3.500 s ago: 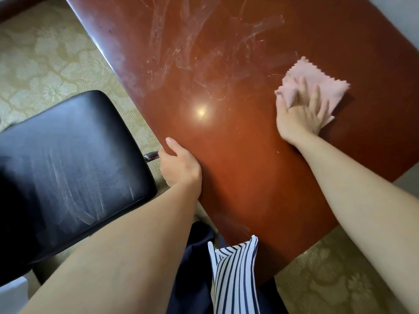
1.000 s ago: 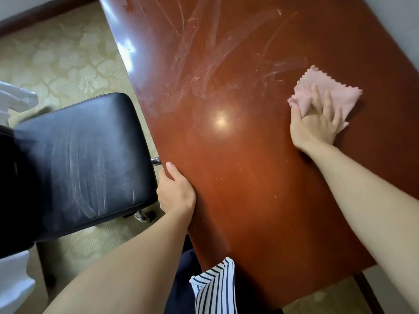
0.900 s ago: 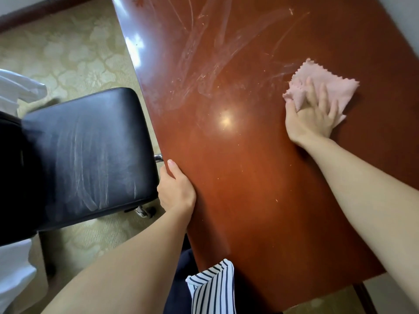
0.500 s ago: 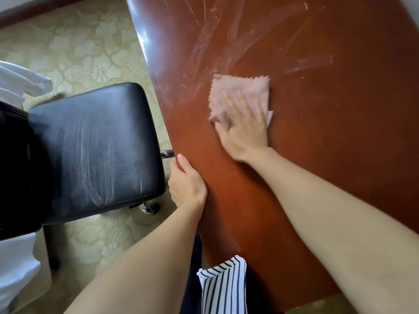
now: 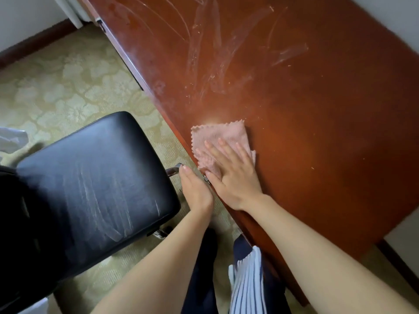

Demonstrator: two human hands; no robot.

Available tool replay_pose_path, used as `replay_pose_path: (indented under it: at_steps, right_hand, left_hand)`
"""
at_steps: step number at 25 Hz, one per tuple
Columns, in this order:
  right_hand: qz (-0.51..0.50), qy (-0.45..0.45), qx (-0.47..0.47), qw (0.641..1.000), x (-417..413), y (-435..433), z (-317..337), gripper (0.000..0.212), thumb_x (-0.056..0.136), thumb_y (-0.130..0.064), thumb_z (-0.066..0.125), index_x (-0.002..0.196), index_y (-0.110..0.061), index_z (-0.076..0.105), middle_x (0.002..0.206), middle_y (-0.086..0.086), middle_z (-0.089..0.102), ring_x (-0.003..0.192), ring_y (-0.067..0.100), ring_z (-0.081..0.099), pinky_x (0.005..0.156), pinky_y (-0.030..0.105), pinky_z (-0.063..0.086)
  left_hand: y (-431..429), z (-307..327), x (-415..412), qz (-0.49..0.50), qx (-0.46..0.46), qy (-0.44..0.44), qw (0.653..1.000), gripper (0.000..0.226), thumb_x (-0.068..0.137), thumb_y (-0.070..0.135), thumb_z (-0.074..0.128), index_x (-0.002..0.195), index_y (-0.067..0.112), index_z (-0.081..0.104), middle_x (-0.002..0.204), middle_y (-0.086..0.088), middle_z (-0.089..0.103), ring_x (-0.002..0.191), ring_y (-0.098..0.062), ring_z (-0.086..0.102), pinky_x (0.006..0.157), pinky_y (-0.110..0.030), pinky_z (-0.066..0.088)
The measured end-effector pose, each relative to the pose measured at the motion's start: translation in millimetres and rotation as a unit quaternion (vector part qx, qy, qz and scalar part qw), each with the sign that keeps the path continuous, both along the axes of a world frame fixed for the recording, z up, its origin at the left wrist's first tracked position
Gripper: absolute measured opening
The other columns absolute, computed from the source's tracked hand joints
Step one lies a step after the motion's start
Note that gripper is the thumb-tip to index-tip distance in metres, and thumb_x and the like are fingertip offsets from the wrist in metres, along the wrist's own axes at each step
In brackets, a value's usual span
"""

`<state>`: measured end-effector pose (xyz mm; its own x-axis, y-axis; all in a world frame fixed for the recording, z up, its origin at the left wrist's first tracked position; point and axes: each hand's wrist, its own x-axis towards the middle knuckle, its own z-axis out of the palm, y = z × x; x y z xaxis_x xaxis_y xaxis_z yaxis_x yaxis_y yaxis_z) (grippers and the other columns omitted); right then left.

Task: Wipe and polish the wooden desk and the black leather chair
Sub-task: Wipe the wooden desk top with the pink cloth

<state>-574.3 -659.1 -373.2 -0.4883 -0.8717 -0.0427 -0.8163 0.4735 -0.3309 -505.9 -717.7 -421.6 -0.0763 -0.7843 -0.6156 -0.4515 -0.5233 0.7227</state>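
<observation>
At the nine o'clock edge of the view, one crumpled white thing (image 5: 11, 140) is seen on the patterned carpet (image 5: 74, 87); what it is cannot be told. Toward eight o'clock one black leather chair (image 5: 90, 184) is found, its seat marked with pale streaks. It is set just beside the desk's long edge, apart from it.

Two bare hands are counted. The left hand (image 5: 196, 192) is held edge-on in the gap between chair and desk, just below the centre. The fingers that show are stretched straight, and nothing is seen in its hold. Its tip lies by a metal part (image 5: 172, 171) of the chair; contact cannot be told.

At one o'clock from that hand, one pink cloth (image 5: 221, 137), zigzag-edged and folded, is laid on the desk right at its near edge. The right hand (image 5: 235, 177) is pressed flat on the cloth's lower half, fingers straight and slightly spread, pointed toward eleven o'clock.

One wooden desk (image 5: 317, 114), reddish-brown and glossy, fills the view from twelve to four o'clock. Several smeared streaks (image 5: 210, 53) are seen on its top at twelve o'clock. At six o'clock one striped garment (image 5: 247, 284) is seen.
</observation>
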Motion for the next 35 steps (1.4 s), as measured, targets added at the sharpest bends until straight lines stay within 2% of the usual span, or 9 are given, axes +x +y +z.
replay_pose_path:
  at_steps: [3,6,12,15,18,20,24,29,35]
  right_hand:
    - [-0.010,-0.015,0.053,0.998,21,32,-11,0.056,0.097,-0.043,0.025,0.151,-0.030,0.019,0.157,-0.010,0.022,0.146,0.012,0.012,0.117,0.041,0.007]
    - [-0.041,-0.019,0.049,0.998,23,54,-10,0.057,0.096,-0.042,0.030,0.151,-0.027,0.023,0.157,-0.009,0.021,0.145,0.011,0.013,0.117,0.037,0.003]
    - [-0.045,-0.029,0.045,0.998,-3,43,-8,0.054,0.097,-0.041,0.029,0.150,-0.033,0.022,0.156,-0.010,0.023,0.144,0.013,0.016,0.116,0.037,0.002]
    - [-0.021,-0.034,0.042,0.998,-31,20,0,0.053,0.097,-0.045,0.025,0.150,-0.038,0.020,0.156,-0.015,0.018,0.144,0.009,0.006,0.116,0.030,-0.010]
    - [-0.044,-0.079,0.065,0.994,-61,-19,10,0.056,0.097,-0.053,0.025,0.148,-0.046,0.003,0.156,-0.018,-0.005,0.137,0.003,-0.016,0.100,0.019,-0.032]
    - [-0.002,-0.084,0.103,0.991,-81,-48,7,0.058,0.099,-0.051,0.027,0.149,-0.045,-0.002,0.159,-0.013,-0.009,0.136,-0.001,-0.020,0.093,0.016,-0.038]
    - [0.096,-0.087,0.119,0.984,-104,-99,-1,0.060,0.097,-0.053,0.028,0.149,-0.045,-0.002,0.161,-0.007,-0.005,0.145,0.008,-0.014,0.116,0.036,-0.018]
    - [0.171,-0.067,0.117,0.976,-105,-152,10,0.057,0.102,-0.045,0.026,0.152,-0.035,0.000,0.160,-0.010,-0.004,0.144,0.004,-0.015,0.111,0.029,-0.020]
    - [0.144,-0.027,0.121,0.982,-84,-190,8,0.056,0.103,-0.046,0.016,0.152,-0.029,-0.002,0.160,-0.012,-0.007,0.145,0.007,-0.016,0.113,0.035,-0.018]
  left_hand:
    - [-24,11,-3,-0.024,0.013,-0.007,1.000,0.065,0.099,0.054,0.011,0.150,0.018,0.028,0.154,-0.003,0.032,0.141,-0.020,0.030,0.118,-0.040,0.019]
    - [-41,33,-32,-0.039,-0.001,0.003,0.999,0.057,0.103,0.044,0.011,0.153,0.017,0.020,0.158,-0.002,0.024,0.144,-0.020,0.023,0.115,-0.032,0.014]
    - [-62,40,-74,0.132,0.064,-0.012,0.989,0.055,0.104,0.045,0.013,0.149,0.019,0.031,0.152,-0.005,0.036,0.138,-0.028,0.033,0.112,-0.036,0.021]
    - [-60,37,-76,0.142,0.043,-0.029,0.988,0.056,0.104,0.045,0.014,0.146,0.017,0.038,0.148,-0.007,0.042,0.135,-0.029,0.038,0.111,-0.037,0.024]
    - [-60,30,-75,0.137,0.027,-0.063,0.988,0.056,0.102,0.049,0.014,0.141,0.022,0.044,0.142,-0.008,0.049,0.129,-0.031,0.045,0.108,-0.041,0.030]
    - [-62,26,-76,0.132,0.021,-0.081,0.988,0.055,0.101,0.050,0.014,0.138,0.026,0.047,0.136,-0.008,0.054,0.123,-0.032,0.049,0.103,-0.042,0.035]
    - [-66,26,-78,0.109,0.025,-0.112,0.987,0.056,0.101,0.047,0.012,0.141,0.024,0.045,0.137,-0.009,0.053,0.126,-0.032,0.047,0.103,-0.040,0.033]
    - [-69,27,-80,0.097,0.028,-0.142,0.985,0.058,0.103,0.042,0.009,0.142,0.019,0.045,0.140,-0.009,0.051,0.128,-0.030,0.044,0.102,-0.037,0.030]
    - [-69,27,-81,0.091,0.028,-0.151,0.984,0.059,0.103,0.041,0.009,0.140,0.015,0.047,0.138,-0.012,0.051,0.128,-0.030,0.043,0.101,-0.036,0.030]
